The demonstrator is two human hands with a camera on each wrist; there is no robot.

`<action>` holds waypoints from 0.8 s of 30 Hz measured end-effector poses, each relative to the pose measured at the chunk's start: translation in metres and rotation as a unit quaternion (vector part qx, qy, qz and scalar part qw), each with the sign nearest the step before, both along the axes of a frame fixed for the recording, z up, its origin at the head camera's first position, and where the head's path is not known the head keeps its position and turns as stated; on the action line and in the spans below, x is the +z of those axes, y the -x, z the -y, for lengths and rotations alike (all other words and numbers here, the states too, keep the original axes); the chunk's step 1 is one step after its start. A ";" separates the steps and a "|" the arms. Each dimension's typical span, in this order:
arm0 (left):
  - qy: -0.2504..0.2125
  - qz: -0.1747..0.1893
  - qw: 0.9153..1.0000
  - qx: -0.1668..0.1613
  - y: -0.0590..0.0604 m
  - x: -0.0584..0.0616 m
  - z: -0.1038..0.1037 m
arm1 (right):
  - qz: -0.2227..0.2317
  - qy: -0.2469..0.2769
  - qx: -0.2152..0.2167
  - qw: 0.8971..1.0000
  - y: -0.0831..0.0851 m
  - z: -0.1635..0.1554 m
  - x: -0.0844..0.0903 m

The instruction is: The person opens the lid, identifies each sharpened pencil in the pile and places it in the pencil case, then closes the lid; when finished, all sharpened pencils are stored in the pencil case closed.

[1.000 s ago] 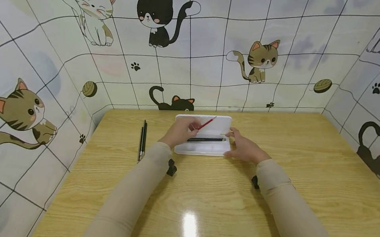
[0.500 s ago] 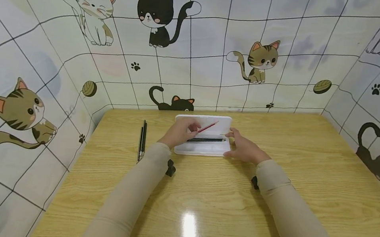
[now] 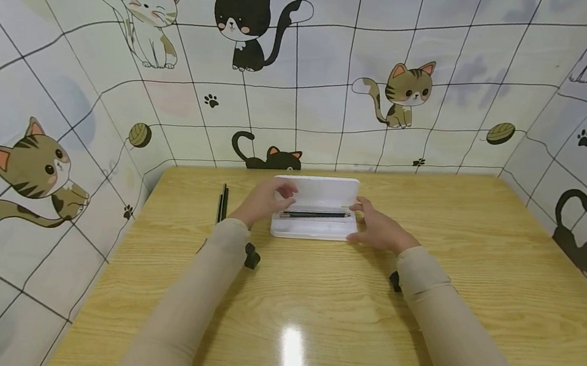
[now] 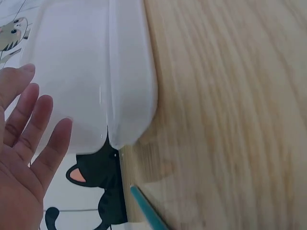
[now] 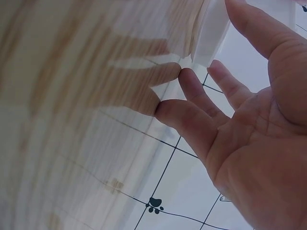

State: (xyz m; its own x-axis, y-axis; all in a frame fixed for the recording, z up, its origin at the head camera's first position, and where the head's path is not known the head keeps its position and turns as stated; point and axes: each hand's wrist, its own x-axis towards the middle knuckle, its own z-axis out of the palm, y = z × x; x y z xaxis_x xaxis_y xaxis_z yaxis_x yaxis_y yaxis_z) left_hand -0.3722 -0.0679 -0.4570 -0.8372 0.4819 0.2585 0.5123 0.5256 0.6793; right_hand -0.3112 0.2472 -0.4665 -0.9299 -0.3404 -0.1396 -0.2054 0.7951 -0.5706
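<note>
A white pencil case (image 3: pixel 315 230) lies unfolded at the back of the table, its lid (image 3: pixel 326 190) raised behind the tray. Inside rest a black pencil (image 3: pixel 314 214) and, close along it, a pencil showing thin red; they overlap in the head view. My left hand (image 3: pixel 265 198) hovers at the case's left end, fingers apart and holding nothing; the left wrist view shows the same spread hand (image 4: pixel 29 143). At the right end my right hand (image 3: pixel 379 228) holds the case between thumb and fingers. In the right wrist view, fingertips (image 5: pixel 165 108) of that hand touch the tabletop.
Several dark pencils (image 3: pixel 222 201) lie left of the case, partly hidden by my left forearm. A teal-looking stick end (image 4: pixel 146 206) shows in the left wrist view. A cat-patterned sheet (image 3: pixel 320 106) walls the wooden table (image 3: pixel 342 319) behind and at both sides.
The red pencil has gone from my left fingers down into the case beside the black one. My left hand has let go and shifted left. The right hand stays put.
</note>
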 end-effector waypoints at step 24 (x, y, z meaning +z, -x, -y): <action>0.049 0.142 0.980 0.131 -0.005 -0.003 0.056 | 0.004 0.012 -0.002 1.000 0.001 0.000 -0.001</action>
State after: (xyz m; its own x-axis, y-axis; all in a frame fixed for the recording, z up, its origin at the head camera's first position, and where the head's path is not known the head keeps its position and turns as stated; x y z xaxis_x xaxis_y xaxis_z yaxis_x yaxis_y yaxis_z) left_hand -0.3667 -0.1241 -0.4599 -0.9673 0.2507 -0.0388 0.1486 0.6837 0.7145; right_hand -0.3120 0.2471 -0.4675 -0.9303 -0.3394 -0.1393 -0.1971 0.7827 -0.5904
